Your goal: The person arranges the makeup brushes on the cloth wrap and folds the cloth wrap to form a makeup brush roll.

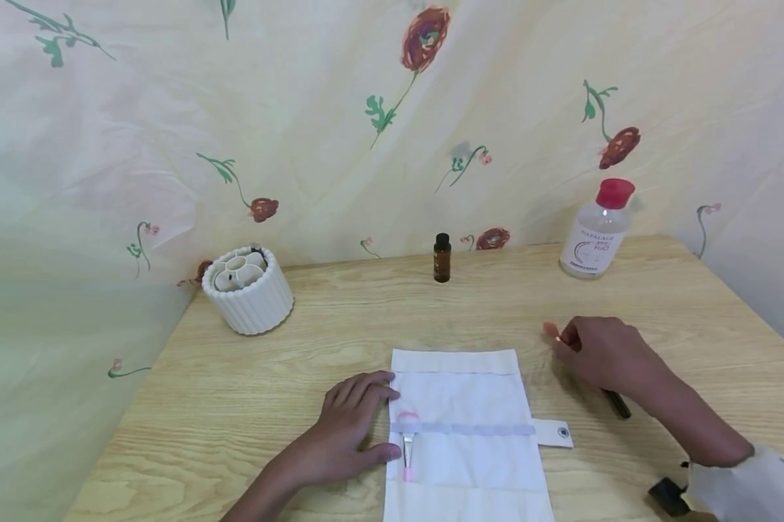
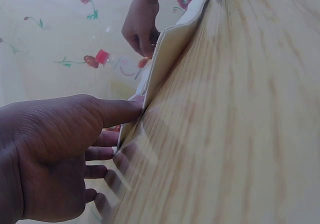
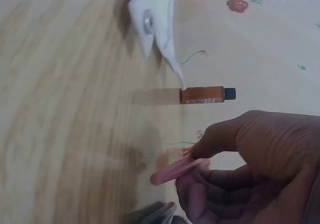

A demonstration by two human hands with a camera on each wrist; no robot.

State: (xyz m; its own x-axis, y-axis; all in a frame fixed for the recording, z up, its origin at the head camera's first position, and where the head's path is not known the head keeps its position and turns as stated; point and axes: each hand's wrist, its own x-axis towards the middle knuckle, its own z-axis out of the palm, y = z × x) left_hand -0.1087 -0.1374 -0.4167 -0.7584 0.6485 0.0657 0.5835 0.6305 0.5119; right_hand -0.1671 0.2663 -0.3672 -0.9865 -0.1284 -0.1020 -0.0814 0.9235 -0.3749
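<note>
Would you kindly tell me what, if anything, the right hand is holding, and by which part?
The right hand pinches a slim pink-tipped tool near its pink end; where its other end lies cannot be told.

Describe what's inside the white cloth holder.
One pink-and-silver brush shows in the white cloth holder, its lower end hidden, apparently inside the bottom pocket. Whether that pocket covers anything else cannot be seen.
</note>
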